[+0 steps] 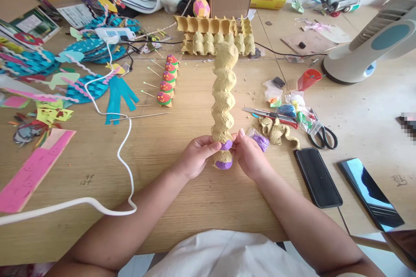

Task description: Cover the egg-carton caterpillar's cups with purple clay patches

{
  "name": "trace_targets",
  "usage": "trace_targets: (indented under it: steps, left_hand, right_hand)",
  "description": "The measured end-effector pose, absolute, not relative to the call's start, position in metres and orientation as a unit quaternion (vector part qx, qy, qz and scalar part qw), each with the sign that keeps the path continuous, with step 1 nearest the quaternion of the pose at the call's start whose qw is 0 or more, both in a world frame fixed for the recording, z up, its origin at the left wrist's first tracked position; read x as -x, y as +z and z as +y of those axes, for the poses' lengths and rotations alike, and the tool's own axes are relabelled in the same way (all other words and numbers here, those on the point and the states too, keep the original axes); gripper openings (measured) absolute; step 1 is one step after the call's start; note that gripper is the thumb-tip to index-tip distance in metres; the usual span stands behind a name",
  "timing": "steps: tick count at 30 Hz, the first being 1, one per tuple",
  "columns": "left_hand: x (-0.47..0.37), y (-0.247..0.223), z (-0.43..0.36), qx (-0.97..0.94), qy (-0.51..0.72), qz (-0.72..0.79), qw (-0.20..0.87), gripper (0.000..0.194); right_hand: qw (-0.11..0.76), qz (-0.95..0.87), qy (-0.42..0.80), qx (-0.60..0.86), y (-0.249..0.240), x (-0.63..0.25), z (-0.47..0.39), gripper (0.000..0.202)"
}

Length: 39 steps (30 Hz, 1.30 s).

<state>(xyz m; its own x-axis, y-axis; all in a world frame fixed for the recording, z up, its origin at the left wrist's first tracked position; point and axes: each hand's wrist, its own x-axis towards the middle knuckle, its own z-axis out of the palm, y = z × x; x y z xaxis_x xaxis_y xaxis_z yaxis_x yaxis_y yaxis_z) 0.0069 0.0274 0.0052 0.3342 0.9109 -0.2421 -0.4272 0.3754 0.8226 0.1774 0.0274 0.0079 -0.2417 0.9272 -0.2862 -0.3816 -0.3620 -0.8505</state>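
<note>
A long strip of egg carton (pixel 223 104), tan and bumpy, stands out in front of me over the table. Purple clay (pixel 224 165) covers part of the cup nearest me, and a second purple patch (pixel 226 145) sits on the cup behind it. My left hand (pixel 199 156) grips the strip from the left, thumb beside that second patch. On the opposite side, my right hand (pixel 251 156) has its fingers closed at the strip's edge by the same patch; its fingertips are partly hidden. A bag of purple clay (pixel 260 142) lies just beyond my right hand.
Left of the strip lies a painted carton caterpillar (pixel 167 81) with pins. More egg cartons (pixel 208 39) are at the back. Rightward are a utility knife (pixel 269 114), scissors (pixel 325 137), two phones (pixel 318 177) and a fan-like appliance (pixel 367 47). A white cable (pixel 125 147) crosses the left.
</note>
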Motion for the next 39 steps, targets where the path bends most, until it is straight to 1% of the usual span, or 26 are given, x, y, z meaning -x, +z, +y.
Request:
trace_targets:
  steps: [5,9,16,22,30,36,39]
  left_hand:
    - [-0.003,0.003,0.029,-0.291,0.444,0.329,0.781,0.033]
    - [-0.001,0.002,0.030,-0.289,0.443,0.340,0.777,0.032]
    - [0.000,0.004,0.031,-0.306,0.436,0.344,0.774,0.032]
    - [-0.001,0.006,0.030,-0.317,0.431,0.323,0.780,0.030]
    - [0.000,0.001,0.030,-0.312,0.426,0.314,0.789,0.029]
    - [0.000,0.003,0.032,-0.303,0.411,0.286,0.811,0.041]
    - [-0.001,0.004,0.031,-0.300,0.412,0.319,0.800,0.036]
  right_hand:
    - [0.444,-0.298,0.769,0.349,0.016,-0.178,0.026,0.043]
    - [0.421,-0.279,0.788,0.352,0.016,-0.179,0.025,0.035]
    - [0.417,-0.256,0.803,0.341,0.017,-0.180,0.024,0.034]
    - [0.419,-0.234,0.816,0.322,0.012,-0.180,0.024,0.036]
    - [0.434,-0.228,0.813,0.312,0.005,-0.180,0.025,0.034]
    - [0.431,-0.227,0.813,0.318,0.002,-0.179,0.027,0.037]
    - [0.434,-0.235,0.808,0.323,0.001,-0.178,0.028,0.040]
